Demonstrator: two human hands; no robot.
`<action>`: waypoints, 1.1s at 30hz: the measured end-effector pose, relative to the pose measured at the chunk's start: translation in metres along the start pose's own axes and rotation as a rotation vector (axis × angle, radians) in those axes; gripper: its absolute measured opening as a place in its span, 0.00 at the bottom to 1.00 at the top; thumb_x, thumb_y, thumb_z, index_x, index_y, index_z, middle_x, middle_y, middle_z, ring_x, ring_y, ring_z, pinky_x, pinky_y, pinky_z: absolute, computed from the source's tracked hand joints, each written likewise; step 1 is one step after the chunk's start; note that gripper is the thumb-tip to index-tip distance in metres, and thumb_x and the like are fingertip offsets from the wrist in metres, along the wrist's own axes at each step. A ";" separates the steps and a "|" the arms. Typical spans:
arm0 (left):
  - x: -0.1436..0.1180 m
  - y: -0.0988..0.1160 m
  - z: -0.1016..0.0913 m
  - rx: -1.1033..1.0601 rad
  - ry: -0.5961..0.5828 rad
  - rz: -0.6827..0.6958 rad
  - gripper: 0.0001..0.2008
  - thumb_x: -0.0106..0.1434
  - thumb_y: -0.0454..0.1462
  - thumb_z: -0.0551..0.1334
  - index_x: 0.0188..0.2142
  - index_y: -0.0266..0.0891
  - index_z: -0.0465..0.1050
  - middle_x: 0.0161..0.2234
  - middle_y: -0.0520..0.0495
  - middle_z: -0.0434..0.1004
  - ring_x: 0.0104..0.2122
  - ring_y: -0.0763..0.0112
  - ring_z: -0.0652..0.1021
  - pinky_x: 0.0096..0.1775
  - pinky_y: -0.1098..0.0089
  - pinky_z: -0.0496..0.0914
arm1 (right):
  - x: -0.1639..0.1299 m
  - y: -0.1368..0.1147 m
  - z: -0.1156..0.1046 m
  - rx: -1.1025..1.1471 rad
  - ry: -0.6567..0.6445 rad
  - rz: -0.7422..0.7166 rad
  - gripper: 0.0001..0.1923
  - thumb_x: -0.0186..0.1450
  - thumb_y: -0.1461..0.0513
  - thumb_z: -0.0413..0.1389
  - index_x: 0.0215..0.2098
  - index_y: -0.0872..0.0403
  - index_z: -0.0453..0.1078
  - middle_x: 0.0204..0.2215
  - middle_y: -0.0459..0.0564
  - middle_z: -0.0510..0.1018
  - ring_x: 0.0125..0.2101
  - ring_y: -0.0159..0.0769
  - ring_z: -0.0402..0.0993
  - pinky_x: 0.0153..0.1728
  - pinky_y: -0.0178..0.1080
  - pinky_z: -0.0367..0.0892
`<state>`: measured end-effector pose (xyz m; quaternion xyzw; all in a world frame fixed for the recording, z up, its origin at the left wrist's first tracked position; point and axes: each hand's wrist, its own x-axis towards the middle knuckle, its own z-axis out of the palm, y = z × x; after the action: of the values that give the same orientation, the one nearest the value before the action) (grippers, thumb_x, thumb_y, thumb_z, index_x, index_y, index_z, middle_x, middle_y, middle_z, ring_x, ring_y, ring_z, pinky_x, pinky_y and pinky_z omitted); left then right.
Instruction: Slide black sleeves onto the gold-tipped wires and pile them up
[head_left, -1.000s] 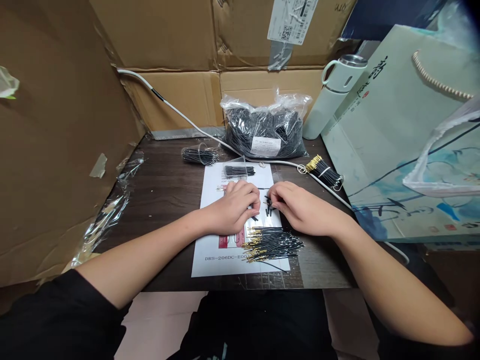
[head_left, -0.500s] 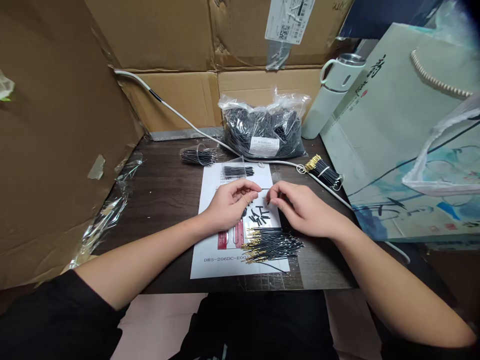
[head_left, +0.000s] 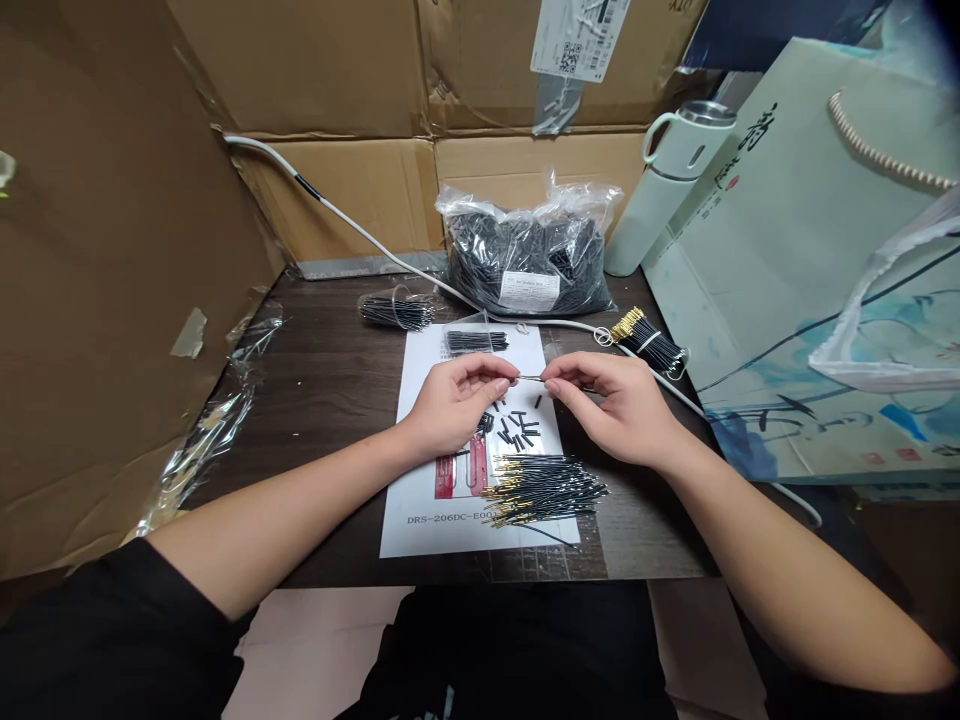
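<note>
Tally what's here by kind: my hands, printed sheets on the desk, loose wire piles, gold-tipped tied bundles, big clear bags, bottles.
Left hand and right hand: 2
Printed sheet: 1
Loose wire pile: 1
Gold-tipped tied bundle: 1
Big clear bag: 1
Bottle: 1
Total: 7

Loose wires (head_left: 555, 490) gleamed black, gold-tipped! | Short tubes (head_left: 516, 437) came up black | Sheet (head_left: 412, 500) flashed white, red-printed | Bottle (head_left: 654, 215) glowed pale mint

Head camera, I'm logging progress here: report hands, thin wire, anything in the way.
Left hand and right hand pinching thin wire between them. Short black pieces scattered on the paper close by. No visible obstruction at the wire.
</note>
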<state>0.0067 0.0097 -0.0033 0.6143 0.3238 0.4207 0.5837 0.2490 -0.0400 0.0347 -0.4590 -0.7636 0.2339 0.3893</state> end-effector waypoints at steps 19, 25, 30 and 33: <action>-0.001 -0.001 0.003 -0.032 0.010 0.011 0.12 0.65 0.37 0.76 0.45 0.35 0.82 0.42 0.42 0.86 0.43 0.67 0.85 0.51 0.63 0.82 | 0.000 -0.003 -0.002 0.018 -0.099 0.049 0.03 0.72 0.62 0.64 0.42 0.52 0.80 0.33 0.47 0.83 0.32 0.36 0.76 0.35 0.40 0.70; -0.003 0.001 0.005 -0.006 0.000 0.019 0.12 0.65 0.38 0.76 0.44 0.35 0.82 0.42 0.42 0.86 0.43 0.66 0.85 0.49 0.64 0.82 | 0.000 -0.001 0.000 0.026 -0.095 0.100 0.07 0.75 0.60 0.61 0.42 0.52 0.81 0.36 0.48 0.85 0.34 0.37 0.79 0.37 0.41 0.71; -0.003 0.001 0.005 -0.007 -0.011 0.030 0.12 0.65 0.39 0.76 0.44 0.35 0.82 0.42 0.42 0.86 0.42 0.66 0.85 0.48 0.65 0.82 | 0.000 0.000 0.002 0.002 -0.077 0.082 0.08 0.76 0.59 0.60 0.42 0.52 0.81 0.37 0.49 0.86 0.35 0.38 0.81 0.38 0.42 0.72; -0.004 0.001 0.005 -0.013 -0.011 0.015 0.11 0.65 0.39 0.76 0.44 0.35 0.82 0.41 0.42 0.86 0.40 0.67 0.85 0.47 0.65 0.83 | 0.000 0.000 0.003 -0.026 -0.047 0.027 0.06 0.76 0.60 0.61 0.42 0.51 0.80 0.36 0.49 0.86 0.34 0.38 0.80 0.38 0.42 0.72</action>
<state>0.0096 0.0042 -0.0029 0.6154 0.3132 0.4238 0.5861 0.2462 -0.0404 0.0327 -0.4689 -0.7692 0.2398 0.3620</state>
